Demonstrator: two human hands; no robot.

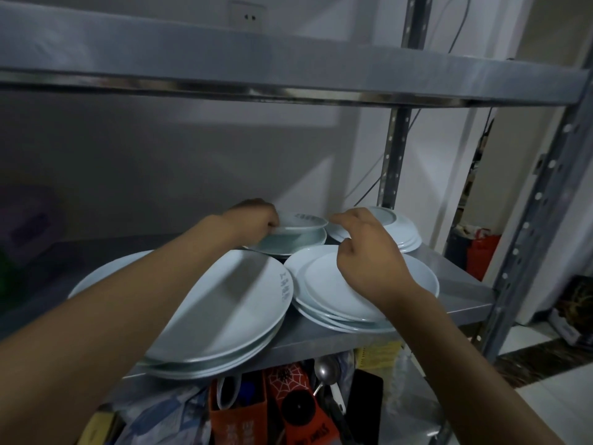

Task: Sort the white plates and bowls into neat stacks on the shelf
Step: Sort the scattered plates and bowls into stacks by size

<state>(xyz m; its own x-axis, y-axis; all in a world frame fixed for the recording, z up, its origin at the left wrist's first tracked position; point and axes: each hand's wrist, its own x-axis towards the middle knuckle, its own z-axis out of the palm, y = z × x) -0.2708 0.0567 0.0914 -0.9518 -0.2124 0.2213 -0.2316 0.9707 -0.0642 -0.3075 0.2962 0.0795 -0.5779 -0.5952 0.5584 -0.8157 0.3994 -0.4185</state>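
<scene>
Steel shelf (449, 284) against a pale wall, crowded with glossy white crockery.
Left hand (253, 220) pinches the rim of a small bowl (301, 221) atop the back stack of bowls (288, 242); right hand (365, 248) hovers, fingers loosely curled, holding nothing, over the round plate stack (321, 284). Large oval plates (231, 309) lie front left, upturned plates (401, 229) back right; orange boxes (244, 412) and a spoon (325, 372) clutter below.

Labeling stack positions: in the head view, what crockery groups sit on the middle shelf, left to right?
Large plate stack → small dish gripped by the left hand, on the back dishes → medium plate stack under the right hand → upturned plates at back right.
</scene>
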